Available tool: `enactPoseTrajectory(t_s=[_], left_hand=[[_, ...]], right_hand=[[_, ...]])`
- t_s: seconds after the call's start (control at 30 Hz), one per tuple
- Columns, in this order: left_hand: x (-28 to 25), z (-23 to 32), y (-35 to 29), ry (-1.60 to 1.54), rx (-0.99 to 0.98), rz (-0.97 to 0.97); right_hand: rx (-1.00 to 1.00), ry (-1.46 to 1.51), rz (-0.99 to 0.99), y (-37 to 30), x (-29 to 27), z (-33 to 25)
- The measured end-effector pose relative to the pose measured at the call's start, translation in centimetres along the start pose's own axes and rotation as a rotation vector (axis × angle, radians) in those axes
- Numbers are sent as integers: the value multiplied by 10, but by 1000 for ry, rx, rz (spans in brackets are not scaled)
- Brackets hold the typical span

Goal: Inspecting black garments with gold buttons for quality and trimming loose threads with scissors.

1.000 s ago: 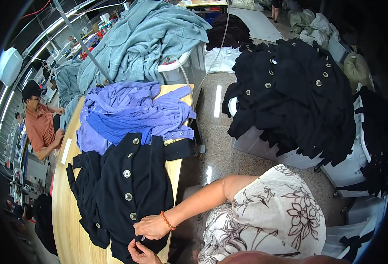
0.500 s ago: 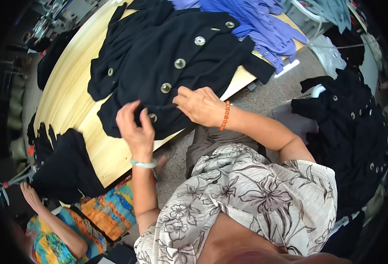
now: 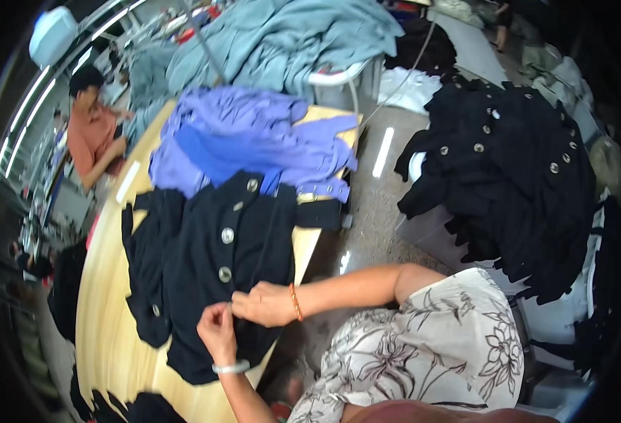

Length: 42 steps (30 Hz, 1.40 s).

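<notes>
So the black buttoned garment (image 3: 196,243) is lying on the wooden table (image 3: 109,331), with the purple clothes (image 3: 236,116) just past it on the far side. Left hand (image 3: 217,333) has its fingertips bunched together over the button row, and the right hand (image 3: 262,303) is curled, fingers together, right beside it. Honestly can't tell if there's cloth pinched between them.

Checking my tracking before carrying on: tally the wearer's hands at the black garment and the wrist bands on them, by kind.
Hands at the black garment: 2 (left hand, right hand)
Orange beaded bracelet: 1
Pale bangle: 1
Total: 4
</notes>
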<state>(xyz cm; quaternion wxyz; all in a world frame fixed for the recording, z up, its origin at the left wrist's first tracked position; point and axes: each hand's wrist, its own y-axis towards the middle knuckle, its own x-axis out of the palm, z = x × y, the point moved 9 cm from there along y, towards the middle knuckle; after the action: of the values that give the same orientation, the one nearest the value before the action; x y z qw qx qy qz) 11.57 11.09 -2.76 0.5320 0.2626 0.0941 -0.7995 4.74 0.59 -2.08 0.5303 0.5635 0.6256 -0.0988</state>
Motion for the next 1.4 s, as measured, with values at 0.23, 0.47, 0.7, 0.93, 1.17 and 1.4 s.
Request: enactPoseTrajectory(t_s=[0.23, 0.47, 0.7, 0.93, 1.17, 1.4], left_hand=[[5, -23, -15, -453, -183, 33], [6, -33, -17, -636, -269, 24], [7, -35, -21, -746, -303, 23], [12, -29, -21, -771, -364, -15], [12, 0, -35, -335, -52, -123], [5, 35, -49, 51, 228, -125]], right_hand=[[198, 82, 10, 4, -10, -4], [256, 154, -85, 7, -4, 1], [204, 208, -81, 5, 0, 1], [137, 179, -58, 4, 0, -2], [109, 119, -83, -2, 9, 10], [67, 307, -66, -1, 7, 15]])
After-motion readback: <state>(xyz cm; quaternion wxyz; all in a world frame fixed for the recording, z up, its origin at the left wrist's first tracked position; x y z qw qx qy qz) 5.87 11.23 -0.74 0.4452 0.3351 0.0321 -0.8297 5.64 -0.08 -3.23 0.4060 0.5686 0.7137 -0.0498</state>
